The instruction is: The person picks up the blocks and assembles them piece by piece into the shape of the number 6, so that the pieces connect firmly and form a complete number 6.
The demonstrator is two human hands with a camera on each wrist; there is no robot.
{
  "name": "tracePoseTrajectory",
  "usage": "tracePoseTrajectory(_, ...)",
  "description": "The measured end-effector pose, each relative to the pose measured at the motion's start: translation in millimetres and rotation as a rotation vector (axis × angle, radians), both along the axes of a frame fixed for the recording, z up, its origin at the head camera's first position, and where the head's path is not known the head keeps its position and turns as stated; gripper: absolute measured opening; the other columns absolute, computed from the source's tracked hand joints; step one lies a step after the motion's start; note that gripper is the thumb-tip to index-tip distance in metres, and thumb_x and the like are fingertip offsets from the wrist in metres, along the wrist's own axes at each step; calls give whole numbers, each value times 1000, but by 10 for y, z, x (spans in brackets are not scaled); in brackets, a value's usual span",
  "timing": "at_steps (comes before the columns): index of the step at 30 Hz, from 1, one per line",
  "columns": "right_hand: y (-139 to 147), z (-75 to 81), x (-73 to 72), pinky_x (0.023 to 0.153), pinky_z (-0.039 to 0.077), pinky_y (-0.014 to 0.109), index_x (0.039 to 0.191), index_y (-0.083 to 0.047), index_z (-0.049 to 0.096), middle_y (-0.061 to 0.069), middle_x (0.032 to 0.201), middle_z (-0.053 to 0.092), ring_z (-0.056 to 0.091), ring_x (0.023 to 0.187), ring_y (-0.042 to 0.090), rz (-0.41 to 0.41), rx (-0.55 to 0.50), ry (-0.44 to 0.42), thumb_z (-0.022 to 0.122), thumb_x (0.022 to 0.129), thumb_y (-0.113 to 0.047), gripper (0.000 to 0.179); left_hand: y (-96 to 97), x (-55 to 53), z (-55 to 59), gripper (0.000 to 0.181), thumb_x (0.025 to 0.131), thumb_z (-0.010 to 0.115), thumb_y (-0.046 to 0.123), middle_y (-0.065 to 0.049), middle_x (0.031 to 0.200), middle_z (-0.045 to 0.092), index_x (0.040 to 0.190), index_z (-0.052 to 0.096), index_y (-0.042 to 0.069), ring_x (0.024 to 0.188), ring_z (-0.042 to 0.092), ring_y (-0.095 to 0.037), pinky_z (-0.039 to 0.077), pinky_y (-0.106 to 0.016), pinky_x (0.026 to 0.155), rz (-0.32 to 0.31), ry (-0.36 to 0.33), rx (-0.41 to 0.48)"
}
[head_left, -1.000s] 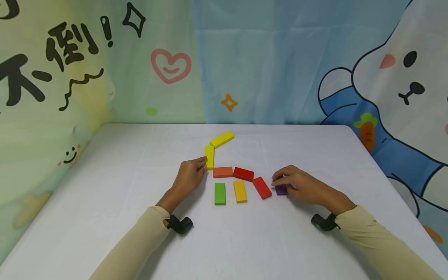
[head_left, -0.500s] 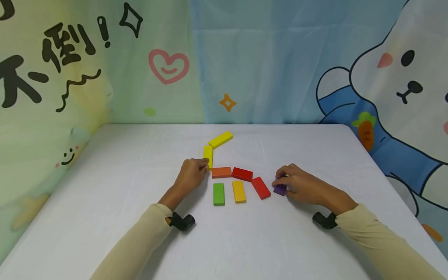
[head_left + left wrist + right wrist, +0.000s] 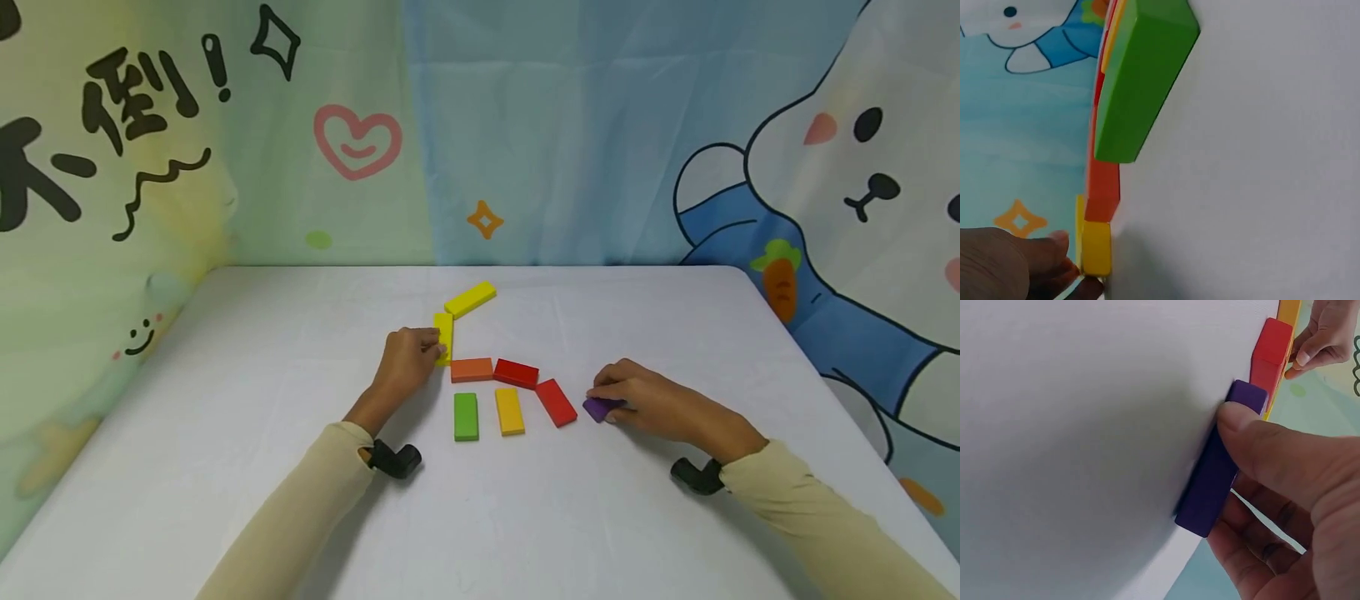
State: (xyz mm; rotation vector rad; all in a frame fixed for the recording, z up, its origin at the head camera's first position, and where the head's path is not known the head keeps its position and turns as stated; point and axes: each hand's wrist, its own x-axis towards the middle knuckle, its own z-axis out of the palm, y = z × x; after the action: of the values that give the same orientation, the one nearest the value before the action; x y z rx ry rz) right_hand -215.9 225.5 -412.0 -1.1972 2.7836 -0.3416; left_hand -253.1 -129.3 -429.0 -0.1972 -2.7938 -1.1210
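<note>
My right hand [image 3: 648,402] grips a purple block [image 3: 602,408] between thumb and fingers, low over the white table. In the right wrist view the thumb presses one long side of the purple block [image 3: 1216,469], and the fingers lie behind it. My left hand [image 3: 405,360] has its thumb and fingers at an upright-running yellow block [image 3: 444,332]; its fingertips cover part of it. In the left wrist view fingers touch the yellow block [image 3: 1096,249] near its end. An orange block [image 3: 472,370], then two red blocks [image 3: 516,373], continue the curved row toward the purple one.
Another yellow block [image 3: 470,298] lies slanted at the row's far end. Inside the curve sit a green block [image 3: 467,417] and an amber-yellow block [image 3: 510,412]. A printed cloth backdrop [image 3: 562,133] hangs behind the white table [image 3: 525,517].
The purple block has turned askew in my right hand, showing more of itself. My left fingers have moved over the yellow block from its left edge. The view has shifted slightly.
</note>
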Motion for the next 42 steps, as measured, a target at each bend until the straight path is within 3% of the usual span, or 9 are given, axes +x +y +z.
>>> tracePoseTrajectory(4, -1, -20, 12, 84, 54, 35, 115, -4, 71, 7, 111, 60, 54, 105, 24, 3, 8, 13, 80, 80, -6, 36, -14, -25, -40, 23, 88, 73, 6, -14, 121, 66, 106, 72, -8, 121, 56, -29, 47, -39, 97, 12, -16, 9)
tracePoseTrajectory(11, -12, -6, 4, 84, 54, 36, 115, -3, 71, 9, 111, 59, 55, 104, 25, -1, 12, 55, 80, 79, -6, 37, -11, -14, -69, 27, 87, 74, 9, -13, 128, 62, 109, 71, -5, 124, 54, -29, 43, -39, 101, -1, -37, -17)
tracePoseTrajectory(20, -74, 120, 86, 84, 54, 35, 118, -6, 70, 7, 113, 59, 55, 106, 23, 1, 12, 87, 81, 80, -14, 41, 10, -8, -67, 27, 88, 72, 10, -12, 131, 60, 112, 70, -4, 127, 51, -29, 40, -41, 104, -2, -68, -9)
tracePoseTrajectory(31, -282, 212, 219, 84, 54, 29, 112, -6, 73, 5, 111, 60, 56, 104, 18, 146, -40, 81, 82, 78, -13, 35, 8, 4, -54, 28, 88, 73, 9, -10, 132, 59, 113, 70, -3, 128, 50, -27, 39, -40, 105, 18, -85, 6)
tracePoseTrajectory(42, -464, 174, 386, 83, 52, 22, 110, -10, 74, 1, 106, 58, 55, 100, 13, 287, -77, 101, 83, 77, -10, 34, 7, 10, -50, 28, 88, 73, 9, -10, 132, 59, 113, 70, -3, 127, 51, -27, 40, -40, 104, 31, -86, 6)
